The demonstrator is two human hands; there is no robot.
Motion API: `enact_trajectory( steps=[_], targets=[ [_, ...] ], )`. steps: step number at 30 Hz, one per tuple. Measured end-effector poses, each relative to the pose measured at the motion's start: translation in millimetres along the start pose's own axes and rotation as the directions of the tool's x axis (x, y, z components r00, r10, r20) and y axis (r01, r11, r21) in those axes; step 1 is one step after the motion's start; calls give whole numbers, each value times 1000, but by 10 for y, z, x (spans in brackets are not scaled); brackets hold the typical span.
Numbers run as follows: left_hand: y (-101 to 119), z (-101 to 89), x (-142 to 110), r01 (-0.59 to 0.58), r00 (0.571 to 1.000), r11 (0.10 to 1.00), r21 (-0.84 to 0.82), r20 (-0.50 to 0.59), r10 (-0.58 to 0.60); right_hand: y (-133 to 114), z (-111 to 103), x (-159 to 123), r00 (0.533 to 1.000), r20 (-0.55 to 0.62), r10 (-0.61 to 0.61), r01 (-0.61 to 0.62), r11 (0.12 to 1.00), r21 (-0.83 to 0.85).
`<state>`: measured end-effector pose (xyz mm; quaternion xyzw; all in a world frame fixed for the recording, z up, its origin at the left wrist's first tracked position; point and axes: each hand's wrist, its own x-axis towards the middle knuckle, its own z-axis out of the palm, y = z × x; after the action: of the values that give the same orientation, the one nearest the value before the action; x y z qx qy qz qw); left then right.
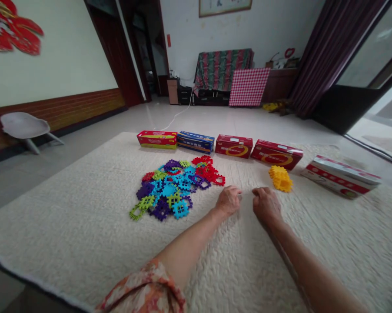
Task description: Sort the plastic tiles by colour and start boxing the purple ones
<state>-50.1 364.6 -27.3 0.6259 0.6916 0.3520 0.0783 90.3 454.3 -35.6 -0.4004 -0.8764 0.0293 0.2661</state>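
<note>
My left hand (229,201) rests low over the cream quilted mat (94,191), fingers curled in, just right of a pile of toothed plastic building tiles (170,189) in blue, purple, green and red. Across a small gap, my right hand (266,204) is also closed, knuckles up. Whatever the fingertips may pinch is hidden under both hands. A small stack of yellow building tiles (280,179) lies just beyond and right of my right hand. Red tiles (210,169) form the right end of the mixed pile, nearest my left hand.
Along the mat's far side stand a red-and-yellow box (157,139), a blue box (196,142), two dark red boxes (234,146) and a white-and-red box (342,176). A small grey chair (24,126) stands left. Behind are a cloth-covered cabinet (212,95) and a purple curtain (336,48).
</note>
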Motion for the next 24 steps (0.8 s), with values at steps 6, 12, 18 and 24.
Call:
enact_trajectory(
  steps=[6, 12, 18, 24],
  targets=[
    [-123, -427, -309, 25, 995, 999, 23, -99, -23, -583, 202, 167, 998, 63, 17, -24, 994, 107],
    [-264, -792, 1, 96, 971, 979, 182, -235, -52, -895, 333, 386, 993, 54, -105, 97, 986, 133],
    [-412, -797, 368, 382, 905, 883, 273, -306, -297, -832, 372, 484, 977, 67, -201, 186, 965, 185],
    [-420, -661, 362, 393, 915, 855, 338, -235, -327, -757, 438, 524, 976, 60, -210, 190, 953, 235]
  ],
)
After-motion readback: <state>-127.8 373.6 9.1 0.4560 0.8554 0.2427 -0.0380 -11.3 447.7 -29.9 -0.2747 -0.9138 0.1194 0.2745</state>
